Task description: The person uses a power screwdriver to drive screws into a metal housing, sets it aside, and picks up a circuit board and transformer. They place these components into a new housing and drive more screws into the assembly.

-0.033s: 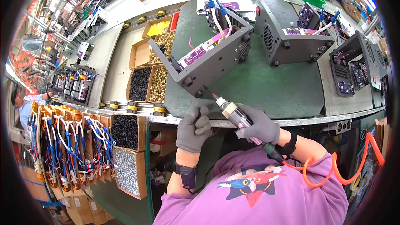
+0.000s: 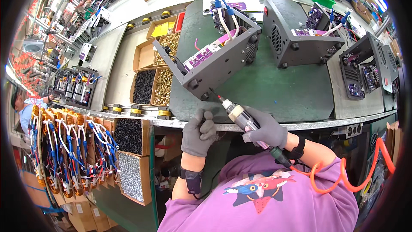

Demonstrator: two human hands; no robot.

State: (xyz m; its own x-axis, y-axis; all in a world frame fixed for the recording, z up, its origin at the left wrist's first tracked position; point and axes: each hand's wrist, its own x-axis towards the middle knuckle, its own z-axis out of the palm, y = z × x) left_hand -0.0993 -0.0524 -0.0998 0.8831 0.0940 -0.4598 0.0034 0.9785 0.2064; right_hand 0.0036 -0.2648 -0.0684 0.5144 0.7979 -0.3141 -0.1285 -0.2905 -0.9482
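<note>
My right hand (image 2: 271, 131), in a grey glove, grips a power screwdriver (image 2: 241, 117) with an orange coiled hose (image 2: 343, 175) behind it. The tool slants up and left, its bit close to the lower corner of a dark grey metal housing (image 2: 219, 62); I cannot tell whether they touch. My left hand (image 2: 199, 134), also gloved, is closed at the bench edge, left of the screwdriver, fingers pinched together. Whatever small dark thing may be between them is hard to make out. The housing stands tilted, with black feet (image 2: 194, 83), a purple circuit board (image 2: 202, 56) and white-and-blue cables (image 2: 227, 19).
A second housing (image 2: 300, 47) stands right on the green mat (image 2: 262, 94), a third open one (image 2: 365, 66) beyond it. Left are cartons of brass parts (image 2: 163, 87) and black screws (image 2: 143, 87). Below them sit silver screws (image 2: 131, 177) and hanging wired coils (image 2: 73, 146). A person (image 2: 30, 109) works far left.
The fingers of my left hand have curled in slightly. The orange hose has shifted a little. The screwdriver and the housings look the same.
</note>
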